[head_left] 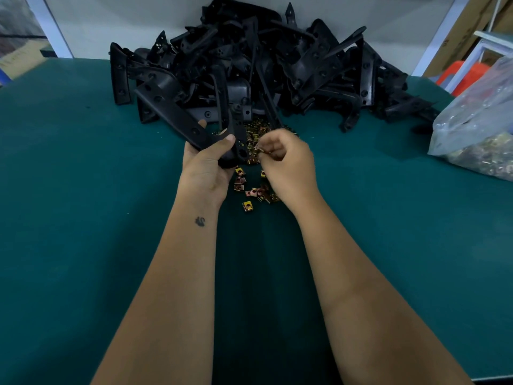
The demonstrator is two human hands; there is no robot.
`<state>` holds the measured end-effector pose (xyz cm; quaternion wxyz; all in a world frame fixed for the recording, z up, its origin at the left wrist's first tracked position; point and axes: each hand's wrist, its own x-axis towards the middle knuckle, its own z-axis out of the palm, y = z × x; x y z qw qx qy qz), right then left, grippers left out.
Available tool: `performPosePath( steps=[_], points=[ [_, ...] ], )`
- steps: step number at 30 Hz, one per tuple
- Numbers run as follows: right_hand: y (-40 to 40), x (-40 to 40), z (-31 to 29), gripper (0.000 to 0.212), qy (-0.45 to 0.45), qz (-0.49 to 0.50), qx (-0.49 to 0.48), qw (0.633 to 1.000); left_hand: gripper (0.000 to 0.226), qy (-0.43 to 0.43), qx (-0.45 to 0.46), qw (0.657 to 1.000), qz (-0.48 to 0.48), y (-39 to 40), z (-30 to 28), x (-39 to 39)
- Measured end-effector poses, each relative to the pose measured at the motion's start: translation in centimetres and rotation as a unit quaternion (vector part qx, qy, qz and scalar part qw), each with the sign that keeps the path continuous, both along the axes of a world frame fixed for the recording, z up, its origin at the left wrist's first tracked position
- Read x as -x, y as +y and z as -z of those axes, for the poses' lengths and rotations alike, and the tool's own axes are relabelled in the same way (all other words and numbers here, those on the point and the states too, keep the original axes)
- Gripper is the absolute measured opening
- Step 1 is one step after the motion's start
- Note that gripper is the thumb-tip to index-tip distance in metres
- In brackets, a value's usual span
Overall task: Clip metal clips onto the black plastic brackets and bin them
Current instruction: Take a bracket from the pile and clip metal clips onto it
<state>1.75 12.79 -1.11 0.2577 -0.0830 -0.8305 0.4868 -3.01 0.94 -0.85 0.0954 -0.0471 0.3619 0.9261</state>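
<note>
Bracket (pixel 222 134), black plastic, sits gripped in my left hand (pixel 206 165) above the green table (pixel 83 190); I judge it light and rigid, best held mid-body. My right hand (pixel 286 162) pinches one small metal clip (pixel 259 150) at its edge, likely slippery and springy.

A flat, dark-green matted bench (pixel 83 176) spreads beneath and all around the fingers. Far right of the fingers, beyond the bench edge, stands an orange plastic stool (pixel 458 75) beside a pale white metal frame (pixel 483 48). Behind the fingers rises a plain white wall panel (pixel 125 20).
</note>
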Motion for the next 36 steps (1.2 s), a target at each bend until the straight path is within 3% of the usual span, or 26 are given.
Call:
performPosePath(
  steps=[4,7,10,13,15,18,22,25,30,36],
  points=[
    [0.1,0.0,-0.5,0.026,0.037,-0.002,0.133,0.990,0.050,0.027,0.135,0.990,-0.014,0.2,0.0,-0.3],
    [0.3,0.1,-0.4,0.021,0.052,-0.009,0.200,0.978,0.081,0.055,0.229,0.971,-0.044,0.3,0.1,-0.7],
    [0.4,0.1,-0.5,0.017,0.067,-0.027,0.264,0.962,0.109,0.099,0.263,0.958,-0.059,0.4,0.1,-1.1],
    [0.3,0.1,-0.7,0.017,0.078,-0.045,0.311,0.946,0.118,0.181,0.364,0.909,-0.090,0.7,0.2,-1.5],
    [0.3,0.0,-0.8,0.018,0.080,-0.055,0.326,0.940,0.099,0.232,0.402,0.881,-0.087,1.0,0.2,-1.8],
    [0.2,-0.1,-0.9,0.016,0.084,-0.056,0.331,0.938,0.054,0.259,0.441,0.857,-0.063,1.3,-0.1,-2.0],
    [0.5,-0.2,-1.0,0.016,0.088,-0.045,0.316,0.944,0.045,0.197,0.385,0.902,-0.014,1.6,-0.5,-2.2],
    [0.6,-0.2,-0.9,0.016,0.088,-0.051,0.298,0.949,0.024,0.163,0.327,0.931,0.013,1.6,-0.8,-2.1],
    [0.5,-0.2,-1.0,0.019,0.082,-0.063,0.256,0.961,0.013,0.186,0.346,0.920,0.008,1.4,-0.4,-1.9],
    [-0.1,-0.4,-0.9,0.019,0.112,-0.013,0.127,0.985,0.011,0.168,0.351,0.921,0.004,1.6,-0.3,-1.7]
  ],
)
